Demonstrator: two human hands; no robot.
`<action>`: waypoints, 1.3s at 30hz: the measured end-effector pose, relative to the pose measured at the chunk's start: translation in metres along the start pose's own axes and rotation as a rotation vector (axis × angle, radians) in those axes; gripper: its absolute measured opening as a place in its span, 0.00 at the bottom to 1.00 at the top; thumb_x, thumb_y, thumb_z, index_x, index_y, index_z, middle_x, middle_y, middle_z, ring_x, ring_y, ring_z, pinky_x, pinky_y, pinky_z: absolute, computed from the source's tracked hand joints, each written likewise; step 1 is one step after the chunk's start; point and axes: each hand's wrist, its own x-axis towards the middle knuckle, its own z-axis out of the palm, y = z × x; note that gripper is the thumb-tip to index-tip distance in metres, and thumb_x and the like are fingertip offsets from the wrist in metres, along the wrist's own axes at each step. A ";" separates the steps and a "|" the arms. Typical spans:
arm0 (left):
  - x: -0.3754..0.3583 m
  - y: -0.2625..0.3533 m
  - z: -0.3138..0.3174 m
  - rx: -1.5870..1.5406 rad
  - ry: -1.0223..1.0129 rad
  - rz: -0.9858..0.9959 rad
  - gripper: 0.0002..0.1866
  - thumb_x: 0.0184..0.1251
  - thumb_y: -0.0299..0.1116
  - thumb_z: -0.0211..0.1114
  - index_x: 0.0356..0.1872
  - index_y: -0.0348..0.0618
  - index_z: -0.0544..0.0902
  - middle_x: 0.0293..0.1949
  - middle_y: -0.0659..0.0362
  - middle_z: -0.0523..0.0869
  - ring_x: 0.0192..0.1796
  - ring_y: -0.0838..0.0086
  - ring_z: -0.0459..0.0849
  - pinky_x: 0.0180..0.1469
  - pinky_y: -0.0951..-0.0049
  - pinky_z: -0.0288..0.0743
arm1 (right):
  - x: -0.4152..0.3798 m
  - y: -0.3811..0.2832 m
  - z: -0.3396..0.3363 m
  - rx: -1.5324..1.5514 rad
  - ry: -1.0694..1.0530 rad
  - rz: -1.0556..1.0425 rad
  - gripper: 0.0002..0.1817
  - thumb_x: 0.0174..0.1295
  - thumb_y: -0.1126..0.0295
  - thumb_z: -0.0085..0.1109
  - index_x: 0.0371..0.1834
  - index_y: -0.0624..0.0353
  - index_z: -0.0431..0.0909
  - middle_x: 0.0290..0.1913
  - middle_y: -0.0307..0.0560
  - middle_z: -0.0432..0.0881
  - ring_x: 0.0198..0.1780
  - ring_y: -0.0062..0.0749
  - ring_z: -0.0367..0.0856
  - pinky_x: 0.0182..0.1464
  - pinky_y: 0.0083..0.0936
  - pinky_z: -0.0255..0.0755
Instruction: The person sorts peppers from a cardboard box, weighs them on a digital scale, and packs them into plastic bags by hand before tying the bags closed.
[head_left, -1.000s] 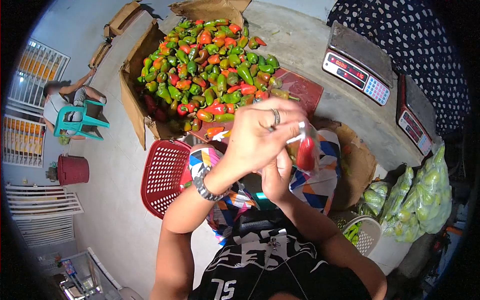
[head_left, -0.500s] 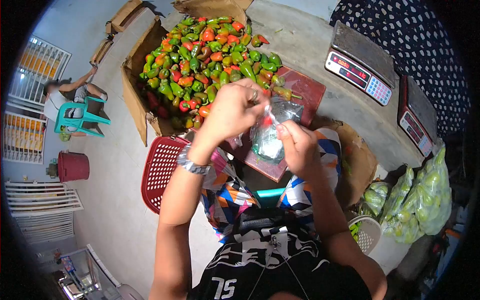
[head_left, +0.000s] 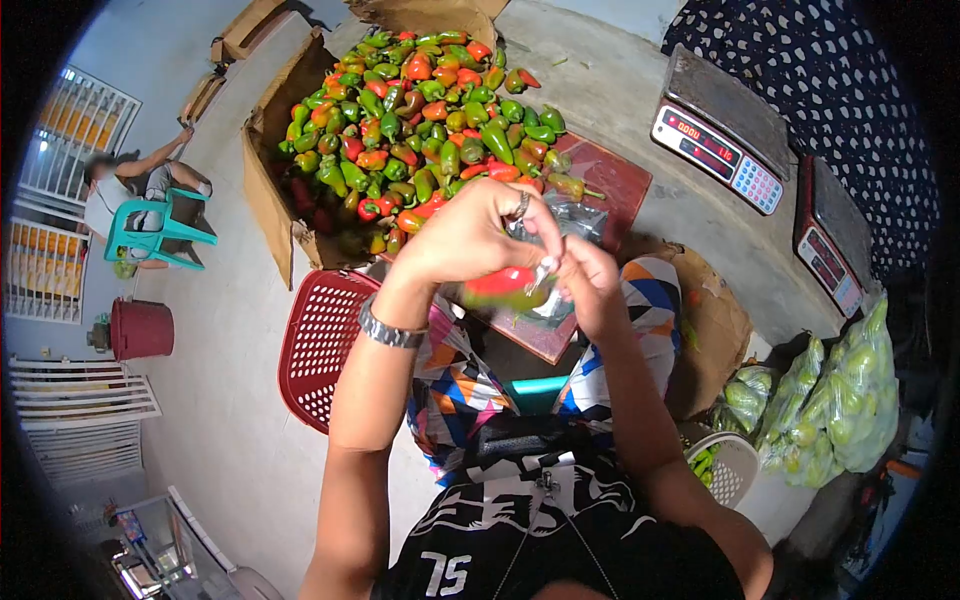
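My left hand (head_left: 465, 232), with a ring and a wristwatch, and my right hand (head_left: 590, 280) meet over my lap. Both grip a small clear plastic bag (head_left: 515, 288) with red and green peppers inside it. The left hand pinches the bag's top; the right holds its side. Just beyond the hands lies a big heap of red and green peppers (head_left: 420, 120) in an opened cardboard box (head_left: 262, 190). More clear bags (head_left: 580, 215) rest on a red board (head_left: 610, 180) beside the heap.
Two digital scales (head_left: 720, 130) (head_left: 835, 235) stand at the right on the concrete floor. Filled bags of green peppers (head_left: 840, 400) pile at the far right. A red basket (head_left: 325, 345) sits at my left knee, a white basket (head_left: 730, 465) at my right. Another person sits by a teal chair (head_left: 160, 235).
The hands have come together and dropped slightly toward my lap. The bag, hanging open and loose before, is now bunched between both hands with a red pepper showing.
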 end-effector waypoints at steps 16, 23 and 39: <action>-0.047 -0.040 0.085 -0.088 0.524 -0.104 0.07 0.74 0.23 0.68 0.49 0.38 0.90 0.37 0.64 0.87 0.37 0.81 0.79 0.43 0.76 0.75 | -0.022 -0.025 0.005 -0.735 0.240 -0.341 0.04 0.69 0.73 0.66 0.41 0.62 0.84 0.34 0.50 0.83 0.34 0.44 0.84 0.37 0.37 0.77; -0.057 -0.054 0.077 0.044 0.400 -0.159 0.08 0.68 0.24 0.68 0.46 0.38 0.87 0.35 0.62 0.79 0.38 0.75 0.76 0.45 0.73 0.73 | -0.013 -0.048 -0.014 -0.895 -0.003 -0.546 0.15 0.63 0.74 0.69 0.53 0.56 0.84 0.42 0.47 0.85 0.42 0.44 0.86 0.44 0.38 0.82; -0.081 -0.073 0.105 0.286 0.753 0.075 0.10 0.62 0.20 0.73 0.44 0.43 0.94 0.47 0.56 0.90 0.47 0.63 0.87 0.53 0.66 0.77 | -0.017 -0.019 0.003 -0.769 -0.120 -0.090 0.06 0.68 0.71 0.62 0.37 0.63 0.82 0.33 0.57 0.84 0.38 0.55 0.87 0.41 0.44 0.80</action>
